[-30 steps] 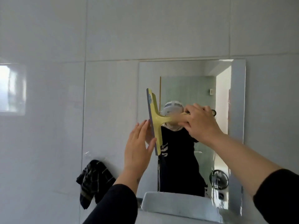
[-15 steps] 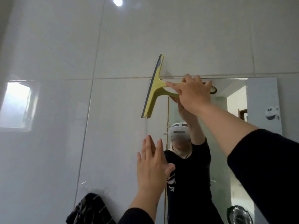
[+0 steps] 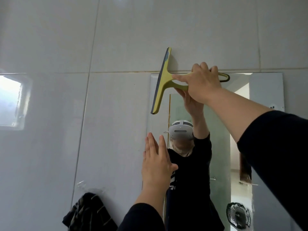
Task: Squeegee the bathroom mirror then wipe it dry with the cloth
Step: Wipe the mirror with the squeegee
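Your right hand (image 3: pixel 202 82) grips the squeegee (image 3: pixel 164 80) at the mirror (image 3: pixel 266 90) top-left corner, your left hand (image 3: pixel 155 164) is flat-fingered and empty; squeegeeing looks barely begun, and the cloth (image 3: pixel 88 212) hangs unused below.

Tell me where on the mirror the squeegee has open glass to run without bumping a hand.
The right half of the mirror, between the right arm and the right edge, is bare. The left strip is crowded: the squeegee in the right hand sits at the top-left corner, with the open left hand below it at the left edge.
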Available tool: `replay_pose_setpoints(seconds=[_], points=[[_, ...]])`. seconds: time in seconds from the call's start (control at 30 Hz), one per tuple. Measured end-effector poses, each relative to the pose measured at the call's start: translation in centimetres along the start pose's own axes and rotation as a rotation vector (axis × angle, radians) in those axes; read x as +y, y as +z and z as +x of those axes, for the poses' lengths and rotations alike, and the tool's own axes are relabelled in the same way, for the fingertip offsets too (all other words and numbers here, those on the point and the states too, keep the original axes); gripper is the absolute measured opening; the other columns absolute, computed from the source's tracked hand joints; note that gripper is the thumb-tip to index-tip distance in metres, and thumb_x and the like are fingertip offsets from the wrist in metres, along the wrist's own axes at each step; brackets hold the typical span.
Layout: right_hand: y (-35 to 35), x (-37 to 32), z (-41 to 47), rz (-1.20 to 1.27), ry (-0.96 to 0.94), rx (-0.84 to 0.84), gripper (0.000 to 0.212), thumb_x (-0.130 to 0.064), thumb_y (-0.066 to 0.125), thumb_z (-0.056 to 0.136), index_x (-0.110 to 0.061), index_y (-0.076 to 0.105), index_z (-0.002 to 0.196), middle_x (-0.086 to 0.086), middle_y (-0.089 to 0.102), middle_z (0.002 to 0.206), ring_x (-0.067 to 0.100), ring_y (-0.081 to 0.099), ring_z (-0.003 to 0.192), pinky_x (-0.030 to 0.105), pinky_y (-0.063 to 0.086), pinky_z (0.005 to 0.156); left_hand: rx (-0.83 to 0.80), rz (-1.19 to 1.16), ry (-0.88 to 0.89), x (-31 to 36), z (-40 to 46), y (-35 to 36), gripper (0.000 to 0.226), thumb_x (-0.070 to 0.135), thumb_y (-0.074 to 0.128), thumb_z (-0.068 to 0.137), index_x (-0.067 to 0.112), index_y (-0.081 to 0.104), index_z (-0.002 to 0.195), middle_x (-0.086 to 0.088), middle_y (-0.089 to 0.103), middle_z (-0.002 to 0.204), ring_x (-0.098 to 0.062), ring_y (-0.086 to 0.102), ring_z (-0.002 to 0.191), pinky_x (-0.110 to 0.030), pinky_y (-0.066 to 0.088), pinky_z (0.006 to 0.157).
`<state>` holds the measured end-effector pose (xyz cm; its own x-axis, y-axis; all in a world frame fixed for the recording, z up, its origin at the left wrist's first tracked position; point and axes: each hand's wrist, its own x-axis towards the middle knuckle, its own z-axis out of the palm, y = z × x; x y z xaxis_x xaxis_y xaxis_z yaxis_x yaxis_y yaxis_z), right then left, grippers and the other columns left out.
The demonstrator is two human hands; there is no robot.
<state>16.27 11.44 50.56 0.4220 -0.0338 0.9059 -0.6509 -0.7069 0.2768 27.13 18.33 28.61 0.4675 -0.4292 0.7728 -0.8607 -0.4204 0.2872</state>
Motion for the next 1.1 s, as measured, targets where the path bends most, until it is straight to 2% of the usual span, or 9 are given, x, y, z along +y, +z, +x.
replay_pose_setpoints(seconds=[0.17,0.27,0.4,0.5,0.67,0.8,0.87,1.0,1.1], points=[[-0.4,2.0,-2.1,0.001,0.042,-0.002,0.055,-0.019,0.035,0.1,-0.055,0.029,0.14,0.005,0.039,0.099,0.028,0.039,0.11,0.044,0.031,0.089,-0.013,-0.018,-0.027,0.3,0.0,-0.3,0.101,0.046,0.061,0.085,0.023,-0.014,0.149,-0.01,-0.028,0.154,-0.024,-0.02,0.144,-0.037,0.014,0.119],[-0.6,3.8,-3.5,0.002,0.079,-0.005,0.055,-0.019,0.033,0.1,-0.056,0.028,0.14,0.006,0.043,0.104,0.028,0.039,0.112,0.044,0.031,0.089,0.021,-0.065,-0.049,0.7,-0.2,-0.4,0.093,0.043,0.058,0.087,0.023,-0.009,0.149,-0.009,-0.024,0.156,-0.024,-0.015,0.145,-0.04,0.012,0.119],[-0.8,6.6,-5.3,-0.027,0.13,-0.027,0.057,-0.019,0.033,0.098,-0.056,0.027,0.14,0.007,0.044,0.108,0.029,0.038,0.114,0.044,0.031,0.089,0.068,-0.034,-0.007,1.2,-0.5,0.1,0.094,0.055,0.052,0.084,0.026,-0.012,0.147,-0.009,-0.023,0.156,-0.024,-0.017,0.145,-0.041,0.004,0.117],[-1.2,8.4,-6.4,-0.048,0.161,-0.046,0.058,-0.017,0.032,0.098,-0.057,0.025,0.14,0.004,0.037,0.099,0.029,0.039,0.112,0.044,0.03,0.088,0.042,-0.028,0.001,1.7,-0.6,0.4,0.1,0.056,0.057,0.082,0.027,-0.013,0.148,-0.011,-0.025,0.155,-0.026,-0.014,0.145,-0.042,0.009,0.117],[-1.5,11.5,-8.6,-0.082,0.233,-0.078,0.064,-0.015,0.036,0.096,-0.058,0.021,0.14,0.009,0.045,0.112,0.03,0.039,0.112,0.044,0.031,0.089,0.04,-0.039,0.006,1.8,-0.5,0.9,0.106,0.052,0.064,0.079,0.026,-0.011,0.149,-0.011,-0.028,0.154,-0.025,-0.018,0.145,-0.037,0.02,0.115],[-1.5,13.7,-10.7,-0.071,0.322,-0.077,0.066,-0.013,0.037,0.097,-0.059,0.021,0.14,0.009,0.044,0.105,0.031,0.042,0.107,0.043,0.031,0.084,0.047,-0.043,-0.005,1.6,-0.3,1.3,0.109,0.052,0.068,0.076,0.027,-0.01,0.149,-0.008,-0.029,0.154,-0.023,-0.021,0.144,-0.04,0.023,0.114],[-1.5,14.4,-11.7,-0.053,0.379,-0.094,0.064,-0.014,0.037,0.098,-0.059,0.022,0.14,0.01,0.045,0.108,0.031,0.042,0.109,0.043,0.032,0.084,0.055,-0.046,-0.01,1.4,-0.2,1.5,0.11,0.052,0.069,0.075,0.029,-0.009,0.149,-0.007,-0.029,0.154,-0.023,-0.021,0.144,-0.041,0.027,0.113],[-1.2,14.5,-13.5,0.037,0.482,-0.129,0.058,-0.018,0.037,0.1,-0.053,0.022,0.143,0.014,0.047,0.123,0.033,0.045,0.114,0.047,0.038,0.09,0.057,-0.055,-0.006,1.3,-0.2,1.6,0.111,0.053,0.069,0.074,0.03,-0.01,0.149,-0.005,-0.03,0.154,-0.022,-0.022,0.144,-0.045,0.032,0.111],[-0.7,13.6,-14.5,0.111,0.542,-0.113,0.054,-0.022,0.036,0.1,-0.049,0.023,0.145,0.014,0.05,0.12,0.034,0.052,0.11,0.044,0.046,0.087,0.067,-0.057,0.0,1.3,-0.3,1.5,0.111,0.053,0.07,0.074,0.031,-0.01,0.149,-0.005,-0.028,0.155,-0.023,-0.019,0.144,-0.047,0.034,0.109]])
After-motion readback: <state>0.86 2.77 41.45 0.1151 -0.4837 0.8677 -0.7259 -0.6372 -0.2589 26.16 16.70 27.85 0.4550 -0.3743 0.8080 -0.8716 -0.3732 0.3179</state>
